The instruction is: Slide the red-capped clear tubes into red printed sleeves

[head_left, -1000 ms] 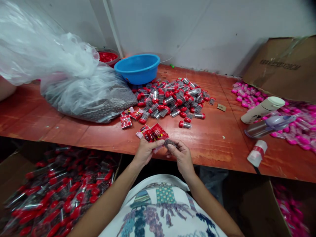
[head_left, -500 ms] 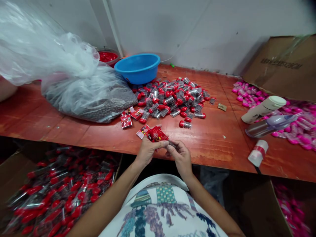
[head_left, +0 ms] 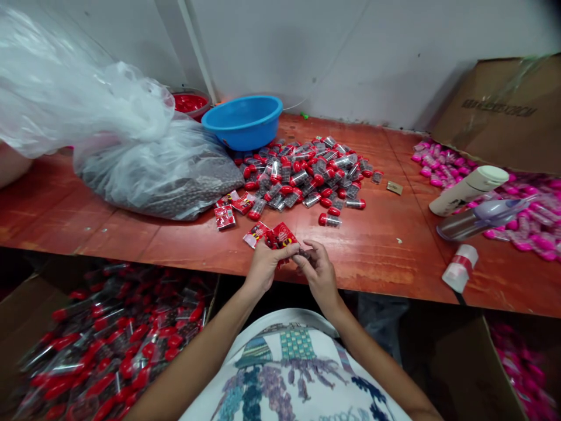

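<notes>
My left hand point(head_left: 262, 269) is closed on a red printed packet point(head_left: 284, 235), its thumb on the near edge. Fingertips of my right hand point(head_left: 323, 275) pinch a small dark piece point(head_left: 303, 253) where the two hands meet; its kind is too small and covered to tell. Just beyond the left fingers, a pink and red packet point(head_left: 255, 235) lies on the table. A few more red packets point(head_left: 225, 217) lie farther left. Behind them is a heap of small transparent containers with red caps and dark contents point(head_left: 302, 172).
On the red-brown table point(head_left: 377, 257) stand a blue basin point(head_left: 243, 137) and a tied plastic bag of dark beads point(head_left: 162, 175). At right are a white flask point(head_left: 468, 190), a transparent bottle point(head_left: 477, 221), a roll point(head_left: 460, 268) and pink-capped containers point(head_left: 532, 225). A box of red-capped containers point(head_left: 127, 345) sits below left.
The red packet is tilted a little differently in my left hand, and my right fingers have shifted slightly, the index finger lifting. The view has moved a little; the things on the table stay put.
</notes>
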A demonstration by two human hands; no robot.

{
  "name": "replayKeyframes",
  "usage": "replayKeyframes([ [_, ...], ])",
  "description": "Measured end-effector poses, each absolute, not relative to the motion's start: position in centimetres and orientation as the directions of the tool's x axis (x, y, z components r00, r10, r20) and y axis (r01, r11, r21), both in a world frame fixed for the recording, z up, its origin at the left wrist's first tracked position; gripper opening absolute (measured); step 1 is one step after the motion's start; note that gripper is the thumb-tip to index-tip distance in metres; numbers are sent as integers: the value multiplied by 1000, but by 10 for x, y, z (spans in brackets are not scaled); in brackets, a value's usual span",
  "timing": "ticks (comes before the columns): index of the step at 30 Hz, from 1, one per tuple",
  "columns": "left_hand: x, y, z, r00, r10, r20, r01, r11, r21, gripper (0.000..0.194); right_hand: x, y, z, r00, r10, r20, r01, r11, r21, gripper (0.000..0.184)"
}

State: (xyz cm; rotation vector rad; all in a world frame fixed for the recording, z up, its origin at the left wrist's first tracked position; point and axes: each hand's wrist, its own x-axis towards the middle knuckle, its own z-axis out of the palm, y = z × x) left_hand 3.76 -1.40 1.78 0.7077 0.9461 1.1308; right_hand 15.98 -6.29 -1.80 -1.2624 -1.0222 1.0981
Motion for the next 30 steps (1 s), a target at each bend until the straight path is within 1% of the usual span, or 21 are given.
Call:
replayKeyframes([
  [2, 35, -12, 17, 130, 950, -284, -462, 311, 831, 27, 164, -61, -18, 154, 986, -64, -123, -45, -991, 42],
  [4, 33, -12, 16, 105, 952, -289, -487, 303, 819, 27, 168, -59, -17, 117, 990, -83, -157, -64, -986, 40],
  [7, 34, -15, 14, 125, 951, -282, -452, 307, 837, 26, 170, -56, -18, 110, 992, -57, -138, -41, -990, 37],
  [9, 35, -17, 12, 154, 946, -287, -430, 325, 842, 26, 171, -55, -19, 109, 993, -50, -136, -35, -990, 41],
  [12, 36, -17, 11, 137, 942, -306, -442, 334, 832, 30, 175, -53, -20, 39, 997, -66, -133, -61, -989, 49],
  [13, 36, -17, 10, 130, 943, -308, -445, 333, 831, 31, 176, -53, -20, 16, 997, -69, -128, -67, -990, 48],
  [15, 38, -16, 8, 133, 943, -306, -442, 333, 833, 33, 178, -54, -21, 11, 997, -70, -118, -69, -991, 41],
  [17, 41, -16, 7, 160, 937, -310, -442, 348, 827, 33, 180, -54, -22, 41, 996, -73, -114, -68, -991, 32],
  [19, 45, -17, 4, 218, 917, -334, -452, 398, 798, 34, 187, -55, -23, 75, 994, -79, -89, -72, -993, 30],
  [21, 46, -17, 1, 284, 878, -386, -470, 478, 742, 34, 205, -57, -26, 163, 985, -61, -4, -62, -998, 31],
  [22, 46, -17, 0, 308, 855, -416, -479, 518, 709, 34, 220, -59, -28, 237, 971, -40, 72, -58, -996, 33],
  [24, 42, -15, -3, 311, 828, -468, -502, 561, 659, 35, 258, -65, -31, 416, 909, 38, 287, -91, -954, 38],
  [25, 40, -14, -4, 293, 826, -481, -514, 560, 649, 36, 279, -69, -32, 486, 871, 67, 408, -159, -899, 40],
  [27, 36, -12, -6, 269, 833, -483, -524, 548, 652, 38, 314, -76, -33, 554, 830, 58, 601, -351, -718, 43],
  [28, 35, -11, -7, 264, 835, -483, -522, 545, 657, 39, 325, -78, -32, 572, 818, 60, 652, -409, -639, 45],
  [29, 36, -11, -7, 258, 834, -488, -514, 546, 662, 38, 329, -79, -30, 586, 806, 81, 681, -436, -589, 47],
  [30, 37, -11, -7, 256, 829, -498, -500, 554, 666, 37, 326, -79, -27, 588, 801, 115, 692, -425, -584, 47],
])
